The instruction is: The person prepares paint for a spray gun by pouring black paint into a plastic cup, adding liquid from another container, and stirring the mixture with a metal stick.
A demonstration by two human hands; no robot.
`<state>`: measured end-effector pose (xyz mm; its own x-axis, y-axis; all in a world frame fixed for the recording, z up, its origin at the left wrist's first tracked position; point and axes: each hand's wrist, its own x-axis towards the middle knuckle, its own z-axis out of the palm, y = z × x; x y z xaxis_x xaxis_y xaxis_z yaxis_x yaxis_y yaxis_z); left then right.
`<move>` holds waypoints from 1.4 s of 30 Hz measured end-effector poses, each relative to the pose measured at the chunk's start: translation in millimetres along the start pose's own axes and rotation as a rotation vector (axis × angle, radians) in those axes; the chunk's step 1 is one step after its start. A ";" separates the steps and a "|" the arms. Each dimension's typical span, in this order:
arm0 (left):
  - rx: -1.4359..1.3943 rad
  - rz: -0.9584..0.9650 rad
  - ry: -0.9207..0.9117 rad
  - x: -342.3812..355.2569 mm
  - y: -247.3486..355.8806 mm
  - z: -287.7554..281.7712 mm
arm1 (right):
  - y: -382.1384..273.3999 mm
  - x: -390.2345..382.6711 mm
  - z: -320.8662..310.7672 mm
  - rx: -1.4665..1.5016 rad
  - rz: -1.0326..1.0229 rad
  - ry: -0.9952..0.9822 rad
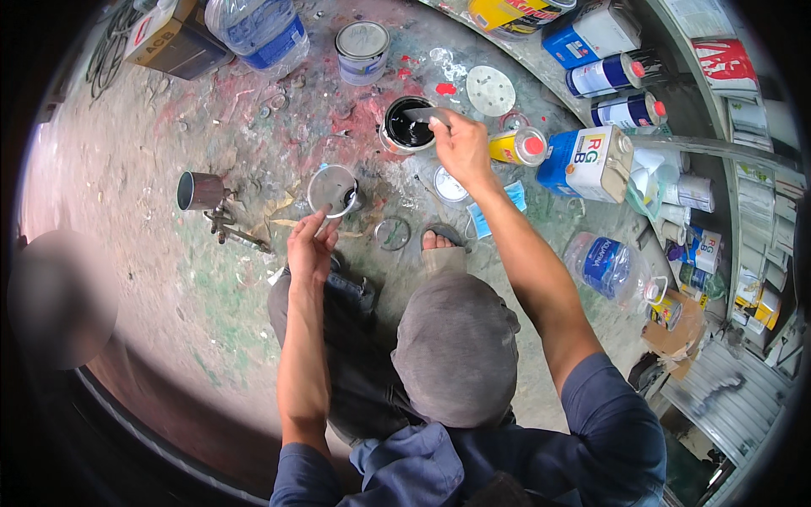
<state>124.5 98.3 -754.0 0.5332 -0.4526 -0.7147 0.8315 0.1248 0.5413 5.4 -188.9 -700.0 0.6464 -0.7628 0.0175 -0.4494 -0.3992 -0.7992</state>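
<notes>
The left hand (311,247) is closed on the lower edge of a clear cup (325,188), with a dark patch of paint at the cup's right side. Well apart from it, farther forward, the right hand (460,145) grips a grey scraper (431,114), whose far end reaches over the mouth of a tin (394,147) of black paint (408,133) standing on the stained floor (182,279). A spray gun (221,221) with a cup-shaped pot (199,192) is left of the left hand. Beyond the tin stands a lidded can (361,68); a white disc (491,91) lies to its right. Just right of the right hand are a yellow can (505,148) and a blue-and-white canister (583,165). A blue mask (507,211) lies by the right forearm, and a clear lid (391,233) near the sandalled foot (441,239).
</notes>
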 end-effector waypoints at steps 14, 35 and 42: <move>-0.017 -0.013 -0.011 14.5 -4.0 -5.3 | 9.5 8.1 8.6 0.431 0.194 0.134; -0.041 -0.015 -0.002 16.3 -1.8 -12.5 | -4.9 1.6 15.4 -0.194 -0.169 0.208; -0.030 0.009 -0.009 18.8 1.1 -17.7 | -14.4 6.8 3.0 -0.416 -0.144 0.061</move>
<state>138.2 105.6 -774.6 0.5397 -0.4590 -0.7057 0.8309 0.1556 0.5343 18.1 -186.8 -690.2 0.6884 -0.7083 0.1562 -0.5757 -0.6645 -0.4764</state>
